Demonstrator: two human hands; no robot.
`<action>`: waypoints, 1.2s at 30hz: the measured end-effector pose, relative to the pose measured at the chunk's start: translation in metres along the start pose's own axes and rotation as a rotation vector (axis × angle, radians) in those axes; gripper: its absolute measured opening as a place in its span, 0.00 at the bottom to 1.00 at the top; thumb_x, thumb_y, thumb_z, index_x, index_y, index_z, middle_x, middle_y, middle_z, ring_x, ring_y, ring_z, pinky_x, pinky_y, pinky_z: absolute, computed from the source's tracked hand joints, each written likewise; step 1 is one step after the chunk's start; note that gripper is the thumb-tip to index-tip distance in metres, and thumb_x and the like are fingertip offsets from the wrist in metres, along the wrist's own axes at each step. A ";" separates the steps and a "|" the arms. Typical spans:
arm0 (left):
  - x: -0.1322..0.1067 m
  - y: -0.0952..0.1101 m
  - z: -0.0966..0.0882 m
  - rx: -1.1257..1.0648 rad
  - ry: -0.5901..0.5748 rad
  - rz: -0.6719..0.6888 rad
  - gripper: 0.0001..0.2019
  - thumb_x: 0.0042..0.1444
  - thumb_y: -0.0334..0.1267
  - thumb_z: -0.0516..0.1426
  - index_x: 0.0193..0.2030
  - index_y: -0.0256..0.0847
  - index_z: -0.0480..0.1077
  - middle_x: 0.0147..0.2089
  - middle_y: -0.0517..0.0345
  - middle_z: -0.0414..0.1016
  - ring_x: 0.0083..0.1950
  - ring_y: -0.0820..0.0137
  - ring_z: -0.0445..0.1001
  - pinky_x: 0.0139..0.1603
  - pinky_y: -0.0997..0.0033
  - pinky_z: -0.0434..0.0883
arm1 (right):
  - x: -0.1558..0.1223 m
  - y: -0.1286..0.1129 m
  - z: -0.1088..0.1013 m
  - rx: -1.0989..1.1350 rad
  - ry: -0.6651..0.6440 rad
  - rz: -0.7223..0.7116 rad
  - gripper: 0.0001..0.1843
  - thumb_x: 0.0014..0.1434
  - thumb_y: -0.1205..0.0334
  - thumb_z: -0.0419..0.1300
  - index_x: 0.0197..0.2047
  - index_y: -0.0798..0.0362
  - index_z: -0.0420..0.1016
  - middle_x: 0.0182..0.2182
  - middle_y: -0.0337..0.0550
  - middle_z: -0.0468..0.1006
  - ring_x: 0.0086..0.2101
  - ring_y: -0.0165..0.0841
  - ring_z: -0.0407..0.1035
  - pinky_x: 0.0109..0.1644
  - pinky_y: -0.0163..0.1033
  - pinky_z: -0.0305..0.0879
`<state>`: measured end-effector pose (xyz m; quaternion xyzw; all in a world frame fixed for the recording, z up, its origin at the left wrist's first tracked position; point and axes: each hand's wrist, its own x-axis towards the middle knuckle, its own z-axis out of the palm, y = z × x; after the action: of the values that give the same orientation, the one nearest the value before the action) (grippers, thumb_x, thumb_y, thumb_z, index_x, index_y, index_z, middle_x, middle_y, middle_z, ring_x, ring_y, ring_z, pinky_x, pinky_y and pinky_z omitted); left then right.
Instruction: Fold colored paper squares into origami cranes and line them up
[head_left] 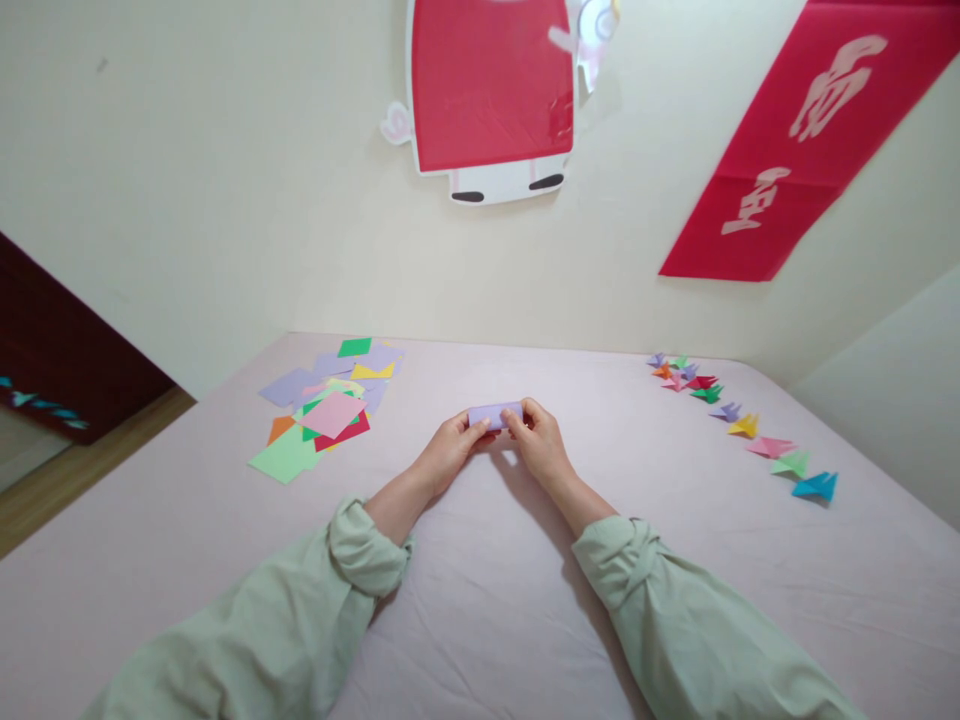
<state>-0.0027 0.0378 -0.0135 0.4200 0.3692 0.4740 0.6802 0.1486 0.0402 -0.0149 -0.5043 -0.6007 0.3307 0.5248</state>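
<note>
A small purple piece of folded paper [493,414] is held up between my two hands, a little above the pale pink cover. My left hand [455,446] pinches its left end, thumb on the front face. On the right end, my right hand [537,436] grips it with the thumb pressed on the face and fingers behind. The paper is a narrow horizontal rectangle. Its back side and most of my fingertips behind it are hidden.
Loose coloured paper sheets [335,414] lie in a pile at the left. Along the right runs a slanting row of several folded paper figures [744,427]. The wall behind carries a red cartoon poster [493,85] and a red banner [806,140].
</note>
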 end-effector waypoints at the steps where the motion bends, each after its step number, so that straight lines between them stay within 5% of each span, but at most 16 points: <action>1: 0.000 0.000 0.000 -0.001 0.004 -0.002 0.16 0.49 0.41 0.65 0.42 0.34 0.75 0.45 0.49 0.79 0.46 0.66 0.75 0.57 0.60 0.66 | 0.000 0.000 0.000 -0.003 0.005 0.002 0.15 0.56 0.53 0.56 0.23 0.50 0.59 0.20 0.32 0.61 0.25 0.30 0.55 0.30 0.36 0.52; 27: 0.000 -0.002 0.001 -0.017 -0.005 0.003 0.16 0.50 0.44 0.64 0.41 0.34 0.77 0.43 0.49 0.80 0.47 0.62 0.75 0.59 0.56 0.66 | -0.002 -0.003 0.001 0.011 0.014 0.014 0.15 0.56 0.53 0.56 0.23 0.50 0.59 0.19 0.32 0.61 0.24 0.29 0.55 0.29 0.36 0.52; 36: 0.001 -0.002 0.000 -0.048 0.024 0.002 0.16 0.49 0.44 0.65 0.41 0.35 0.78 0.44 0.49 0.80 0.47 0.63 0.75 0.58 0.57 0.66 | -0.001 0.002 0.003 0.092 0.073 -0.003 0.10 0.56 0.55 0.58 0.30 0.50 0.62 0.24 0.33 0.65 0.25 0.30 0.60 0.31 0.37 0.57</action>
<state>-0.0020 0.0381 -0.0150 0.3982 0.3657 0.4884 0.6850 0.1467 0.0401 -0.0176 -0.4905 -0.5662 0.3387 0.5693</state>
